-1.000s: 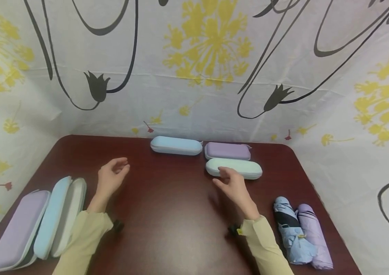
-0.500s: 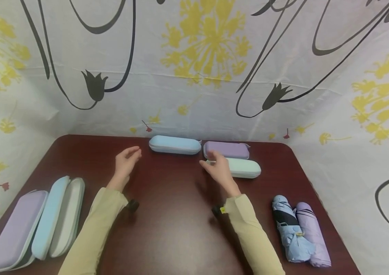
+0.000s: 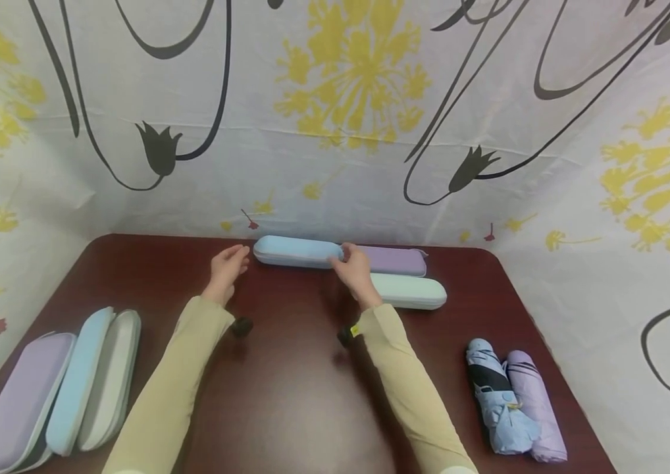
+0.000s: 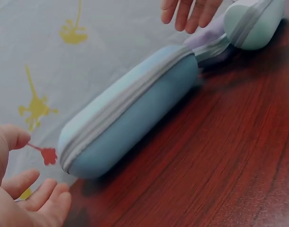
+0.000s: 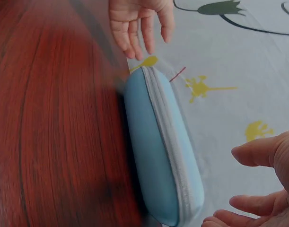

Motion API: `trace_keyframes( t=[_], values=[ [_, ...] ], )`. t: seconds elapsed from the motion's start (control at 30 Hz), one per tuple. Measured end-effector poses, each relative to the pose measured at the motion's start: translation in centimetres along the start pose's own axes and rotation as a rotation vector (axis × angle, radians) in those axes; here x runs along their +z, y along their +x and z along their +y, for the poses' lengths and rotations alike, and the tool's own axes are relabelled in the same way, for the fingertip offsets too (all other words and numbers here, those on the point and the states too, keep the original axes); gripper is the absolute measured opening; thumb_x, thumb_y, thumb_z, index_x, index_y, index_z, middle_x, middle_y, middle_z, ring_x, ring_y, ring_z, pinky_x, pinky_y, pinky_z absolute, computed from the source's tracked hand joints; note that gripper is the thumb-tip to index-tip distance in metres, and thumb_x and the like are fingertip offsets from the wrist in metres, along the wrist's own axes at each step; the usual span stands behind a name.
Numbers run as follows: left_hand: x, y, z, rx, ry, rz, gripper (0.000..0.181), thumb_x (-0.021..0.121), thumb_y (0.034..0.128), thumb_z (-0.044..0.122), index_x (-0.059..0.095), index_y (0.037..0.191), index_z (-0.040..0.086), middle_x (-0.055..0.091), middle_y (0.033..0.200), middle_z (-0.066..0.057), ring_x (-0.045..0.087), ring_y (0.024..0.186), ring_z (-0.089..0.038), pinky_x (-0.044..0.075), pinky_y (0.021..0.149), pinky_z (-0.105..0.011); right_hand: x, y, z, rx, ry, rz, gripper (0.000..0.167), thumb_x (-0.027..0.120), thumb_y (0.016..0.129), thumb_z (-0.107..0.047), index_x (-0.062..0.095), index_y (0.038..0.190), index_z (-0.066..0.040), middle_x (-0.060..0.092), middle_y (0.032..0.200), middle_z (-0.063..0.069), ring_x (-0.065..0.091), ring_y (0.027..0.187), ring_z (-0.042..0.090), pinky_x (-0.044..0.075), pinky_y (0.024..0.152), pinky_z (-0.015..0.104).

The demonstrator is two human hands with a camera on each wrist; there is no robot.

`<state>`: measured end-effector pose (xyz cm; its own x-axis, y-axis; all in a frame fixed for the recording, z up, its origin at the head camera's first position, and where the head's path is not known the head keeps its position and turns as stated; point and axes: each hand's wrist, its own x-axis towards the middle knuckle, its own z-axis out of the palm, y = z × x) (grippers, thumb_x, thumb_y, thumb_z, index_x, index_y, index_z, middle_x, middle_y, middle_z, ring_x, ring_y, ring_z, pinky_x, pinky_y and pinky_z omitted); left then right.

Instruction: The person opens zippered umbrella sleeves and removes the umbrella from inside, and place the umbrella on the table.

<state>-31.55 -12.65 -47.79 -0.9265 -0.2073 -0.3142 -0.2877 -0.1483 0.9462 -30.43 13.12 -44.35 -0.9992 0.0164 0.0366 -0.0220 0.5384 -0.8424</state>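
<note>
A light blue zippered hard case (image 3: 296, 252) lies at the back of the dark red table (image 3: 287, 368). My left hand (image 3: 228, 271) is beside its left end, fingers loosely bent and apart from it in the left wrist view. At the other end is my right hand (image 3: 355, 271), thumb and fingers spread about the tip in the right wrist view (image 5: 265, 189); whether they touch it I cannot tell. To the right lie a purple zippered case (image 3: 397, 261), partly hidden by my right hand, and a mint green zippered case (image 3: 412, 291) in front of it.
At the left edge lie a purple case (image 3: 21, 401), a blue case half (image 3: 77, 385) and a pale grey-green one (image 3: 111, 382). Folded blue (image 3: 497, 401) and purple (image 3: 539, 408) umbrellas lie side by side at the right. A patterned cloth (image 3: 287, 131) hangs behind the table.
Both hands have moved toward the blue case at the back: the left forward and right, the right forward and left, past the mint green case. The cases have not moved on the table.
</note>
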Motion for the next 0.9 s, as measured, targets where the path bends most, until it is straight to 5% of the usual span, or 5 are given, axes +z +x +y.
trace_keyframes(
  t=[0.17,0.63,0.8,0.9],
  values=[
    [0.7,0.6,0.0,-0.037,0.004,-0.061,0.056,0.051,0.0951,0.022,0.032,0.144,0.001,0.038,0.142,-0.016,0.042,0.123,-0.028,0.037,0.102,-0.033,0.8,0.8,0.0,0.066,-0.054,-0.01,0.06,0.061,0.088,-0.021,0.04,0.137,0.006,0.046,0.135,0.024,0.045,0.123,0.034,0.04,0.098,0.041],
    [1.7,1.1,0.1,0.01,0.227,-0.109,0.06,0.048,0.0962,0.029,0.027,0.146,0.003,0.029,0.149,-0.016,0.033,0.133,-0.031,0.028,0.108,-0.041,1.5,2.4,-0.5,0.198,-0.099,-0.089,0.066,0.06,0.088,-0.026,0.035,0.138,0.01,0.034,0.144,0.023,0.032,0.133,0.035,0.034,0.104,0.042],
    [1.9,1.2,-0.2,0.036,0.224,-0.054,0.055,0.051,0.0937,0.023,0.035,0.142,0.0,0.038,0.141,-0.02,0.039,0.128,-0.03,0.032,0.105,-0.04,1.7,2.5,0.0,0.155,-0.115,-0.044,0.051,0.062,0.083,-0.019,0.052,0.123,0.012,0.053,0.125,0.024,0.051,0.105,0.029,0.044,0.089,0.038],
    [1.8,1.2,-0.4,0.033,0.161,-0.037,0.054,0.054,0.0915,0.018,0.038,0.139,-0.002,0.042,0.137,-0.021,0.044,0.123,-0.03,0.036,0.102,-0.038,1.7,2.4,0.2,0.132,-0.117,-0.012,0.033,0.063,0.081,-0.014,0.061,0.102,0.011,0.06,0.1,0.02,0.047,0.081,0.024,0.044,0.073,0.034]
  ],
)
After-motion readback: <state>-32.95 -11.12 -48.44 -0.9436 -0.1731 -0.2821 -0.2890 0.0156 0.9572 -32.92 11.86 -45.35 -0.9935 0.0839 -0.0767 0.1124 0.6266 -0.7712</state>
